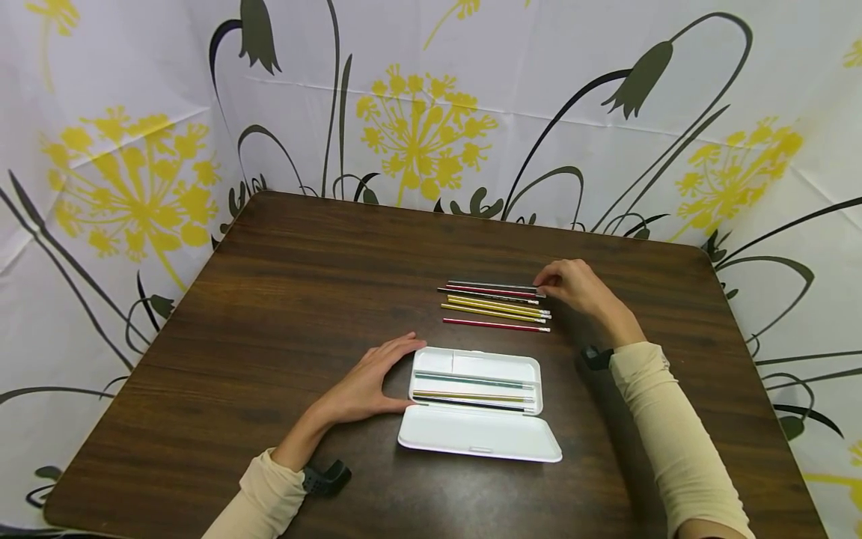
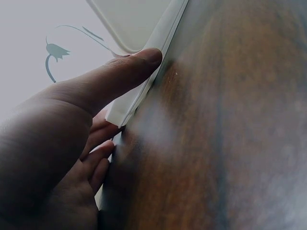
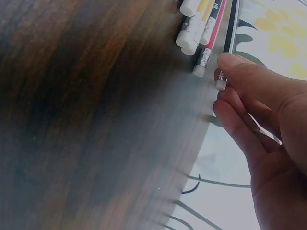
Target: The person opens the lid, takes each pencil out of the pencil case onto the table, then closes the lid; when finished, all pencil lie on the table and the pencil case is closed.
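In the head view, my right hand (image 1: pixel 572 286) is at the eraser end of a dark pencil (image 1: pixel 485 284), farthest in a row of pencils. The right wrist view shows thumb and fingers pinching this black pencil (image 3: pixel 231 28) just above its white eraser. My left hand (image 1: pixel 364 382) rests against the left end of an open white pencil case (image 1: pixel 494 364), thumb extended along its edge and fingers at the far corner. Teal (image 1: pixel 471 379), gold (image 1: pixel 468 396) and black (image 1: pixel 471 405) pencils lie inside the case. Its lid (image 1: pixel 478 434) lies folded toward me.
Beyond the case, a red pencil (image 1: pixel 494 325), gold pencils (image 1: pixel 498 305) and other dark and red ones lie roughly parallel on the brown wooden table (image 1: pixel 303 277), erasers to the right. A flower-patterned curtain (image 1: pixel 539 45) stands behind the table.
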Demonstrator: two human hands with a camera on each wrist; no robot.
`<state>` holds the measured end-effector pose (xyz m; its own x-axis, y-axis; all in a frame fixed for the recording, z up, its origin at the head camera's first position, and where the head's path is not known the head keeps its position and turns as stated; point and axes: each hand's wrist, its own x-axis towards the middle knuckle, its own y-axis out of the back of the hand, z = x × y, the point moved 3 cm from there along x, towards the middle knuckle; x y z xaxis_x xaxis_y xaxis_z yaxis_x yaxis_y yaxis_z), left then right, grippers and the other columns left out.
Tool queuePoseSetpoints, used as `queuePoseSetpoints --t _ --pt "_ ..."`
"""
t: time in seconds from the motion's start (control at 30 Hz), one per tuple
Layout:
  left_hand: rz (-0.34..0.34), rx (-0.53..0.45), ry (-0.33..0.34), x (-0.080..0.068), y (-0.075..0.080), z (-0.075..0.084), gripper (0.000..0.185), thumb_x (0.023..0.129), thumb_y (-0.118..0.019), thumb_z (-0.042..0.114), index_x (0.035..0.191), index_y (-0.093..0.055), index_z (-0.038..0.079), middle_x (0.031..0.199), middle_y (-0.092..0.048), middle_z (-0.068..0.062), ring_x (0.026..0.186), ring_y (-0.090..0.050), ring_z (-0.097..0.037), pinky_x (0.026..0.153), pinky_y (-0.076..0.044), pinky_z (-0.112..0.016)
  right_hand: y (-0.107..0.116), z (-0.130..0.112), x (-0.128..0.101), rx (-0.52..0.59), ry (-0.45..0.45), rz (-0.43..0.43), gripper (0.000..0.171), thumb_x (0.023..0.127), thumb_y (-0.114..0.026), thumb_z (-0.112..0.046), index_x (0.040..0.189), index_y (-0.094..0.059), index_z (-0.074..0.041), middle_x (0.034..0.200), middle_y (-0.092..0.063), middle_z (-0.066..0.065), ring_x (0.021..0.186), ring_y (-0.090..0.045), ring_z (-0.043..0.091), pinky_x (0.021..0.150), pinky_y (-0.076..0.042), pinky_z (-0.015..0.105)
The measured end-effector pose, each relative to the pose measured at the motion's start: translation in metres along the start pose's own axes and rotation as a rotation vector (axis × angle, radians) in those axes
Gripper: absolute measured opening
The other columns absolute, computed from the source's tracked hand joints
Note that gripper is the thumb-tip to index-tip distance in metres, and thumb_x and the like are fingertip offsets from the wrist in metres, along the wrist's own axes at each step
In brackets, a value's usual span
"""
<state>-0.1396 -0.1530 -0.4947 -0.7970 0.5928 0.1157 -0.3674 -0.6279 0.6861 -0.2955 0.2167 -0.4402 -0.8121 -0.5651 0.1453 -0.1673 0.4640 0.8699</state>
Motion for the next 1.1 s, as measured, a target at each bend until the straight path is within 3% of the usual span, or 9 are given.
queuePoseSetpoints --t 0.4,0.73,1.1 --pt "0.005 0.004 -0.016 0.000 -0.001 0.000 0.090 0.077 -0.082 0.045 0.151 -0.038 0.019 0.156 -0.032 -0.007 0.145 -0.022 -0.019 0.105 -0.023 -0.057 -0.008 0.008 0.006 0.012 -0.038 -0.002 0.009 0.083 -0.077 -0.002 0.091 -0.076 -0.002 0.086 -0.071 0.005 0.074 -0.064 0.018 0.066 -0.050 0.037" --pt "0.005 0.005 -0.005 0.000 -0.002 -0.001 0.091 0.077 -0.082 0.046 0.151 -0.037 0.021 0.156 -0.032 -0.007 0.145 -0.022 -0.019 0.105 -0.023 -0.059 -0.009 0.007 0.002 -0.014 -0.011 0.037 0.009 0.082 -0.078 -0.003 0.091 -0.076 -0.003 0.086 -0.067 0.005 0.074 -0.062 0.018 0.065 -0.049 0.036" --pt "0.012 0.018 -0.015 0.002 -0.002 -0.002 0.091 0.076 -0.083 0.043 0.151 -0.039 0.018 0.156 -0.032 -0.007 0.145 -0.022 -0.018 0.105 -0.024 -0.056 0.021 -0.032 -0.018 -0.047 -0.002 0.168 0.010 0.085 -0.076 -0.005 0.094 -0.076 -0.007 0.089 -0.066 0.001 0.078 -0.060 0.015 0.069 -0.049 0.035"
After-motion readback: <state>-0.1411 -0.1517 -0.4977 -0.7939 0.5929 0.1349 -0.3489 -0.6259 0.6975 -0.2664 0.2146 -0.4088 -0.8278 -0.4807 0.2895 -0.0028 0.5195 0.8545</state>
